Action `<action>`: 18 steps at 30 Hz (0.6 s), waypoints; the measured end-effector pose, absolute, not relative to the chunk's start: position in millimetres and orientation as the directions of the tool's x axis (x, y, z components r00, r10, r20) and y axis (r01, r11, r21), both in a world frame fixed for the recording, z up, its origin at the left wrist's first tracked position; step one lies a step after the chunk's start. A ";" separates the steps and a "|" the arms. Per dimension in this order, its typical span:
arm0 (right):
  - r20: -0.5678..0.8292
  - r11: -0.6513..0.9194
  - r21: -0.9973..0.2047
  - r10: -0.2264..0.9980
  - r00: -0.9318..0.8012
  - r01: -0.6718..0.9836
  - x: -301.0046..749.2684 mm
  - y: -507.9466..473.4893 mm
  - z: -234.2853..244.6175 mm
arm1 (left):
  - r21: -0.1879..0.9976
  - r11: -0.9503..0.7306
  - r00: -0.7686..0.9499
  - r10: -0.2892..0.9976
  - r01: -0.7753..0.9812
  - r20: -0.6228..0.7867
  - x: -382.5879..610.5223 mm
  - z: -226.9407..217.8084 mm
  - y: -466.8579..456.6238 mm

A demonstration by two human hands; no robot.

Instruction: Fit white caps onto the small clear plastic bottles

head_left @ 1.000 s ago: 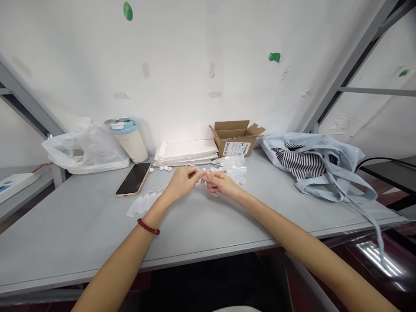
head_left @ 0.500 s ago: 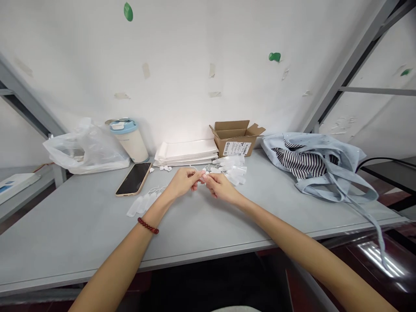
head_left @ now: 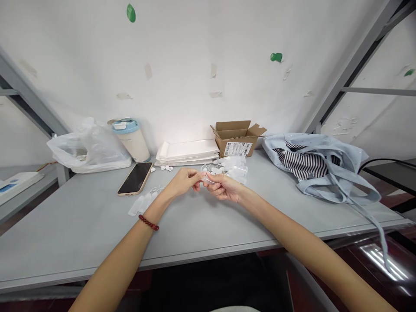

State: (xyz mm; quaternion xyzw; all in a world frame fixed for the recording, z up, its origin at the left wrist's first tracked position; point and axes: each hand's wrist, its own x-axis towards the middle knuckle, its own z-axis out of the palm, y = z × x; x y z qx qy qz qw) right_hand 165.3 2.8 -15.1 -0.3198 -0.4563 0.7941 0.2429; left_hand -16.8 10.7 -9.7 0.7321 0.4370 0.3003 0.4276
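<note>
My left hand (head_left: pixel 187 180) and my right hand (head_left: pixel 222 186) meet over the middle of the table, fingertips nearly touching. Between them both pinch a small white and translucent piece (head_left: pixel 208 177) with a thin cord loop; the fingers cover most of it, so its exact kind is hard to make out. Just behind my right hand lies a pile of translucent tags (head_left: pixel 236 167) with white cords. Several similar tags (head_left: pixel 143 202) are spread beside my left wrist. Small white pieces (head_left: pixel 167 168) rest behind my left hand.
At the back stand an open cardboard box (head_left: pixel 235 141), a stack of white paper sleeves (head_left: pixel 188 152) and a tumbler (head_left: pixel 133 141). A phone (head_left: pixel 135 178) and a plastic bag (head_left: pixel 87 147) are on the left. A light blue cloth bag (head_left: pixel 318 160) sits on the right, its strap over the edge.
My right hand has turned, its fingers now curled lower and more visible. More of the pinched piece shows between the fingertips. The left hand stays nearly in place.
</note>
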 end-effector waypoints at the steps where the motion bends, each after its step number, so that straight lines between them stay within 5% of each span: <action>1: -0.301 -0.494 -0.865 0.647 -0.701 -0.085 166.5 4.0 -15.5 | 0.883 -0.264 0.444 0.893 0.388 0.072 -16.1 -9.7 10.3; 5: -0.253 -0.417 -0.904 0.693 -0.676 -0.090 166.4 3.4 -15.4 | 0.858 -0.329 0.447 0.885 0.394 0.134 -18.4 -6.8 12.9; 8: -0.111 -0.160 -0.986 0.845 -0.523 -0.050 164.0 1.2 -14.3 | 0.824 -0.325 0.325 0.928 0.464 0.183 -39.8 -4.1 24.6; 10: 0.036 0.068 -0.995 0.932 -0.360 0.078 164.4 2.8 -15.0 | 0.695 -0.269 0.141 0.961 0.667 0.237 -65.6 -4.2 35.9; 12: 0.223 0.274 -0.915 0.955 -0.196 0.297 166.7 7.4 -17.9 | 0.444 -0.128 -0.015 0.953 0.887 0.304 -94.4 -6.5 46.6; 15: 0.425 0.381 -0.656 0.900 -0.098 0.652 171.3 16.6 -26.3 | 0.391 -0.039 -0.081 0.955 0.920 0.286 -127.0 -13.9 57.4; 18: 0.442 0.303 -0.444 0.893 -0.088 0.843 173.7 22.7 -36.0 | 0.360 -0.038 -0.051 0.971 0.932 0.232 -138.6 -23.3 62.2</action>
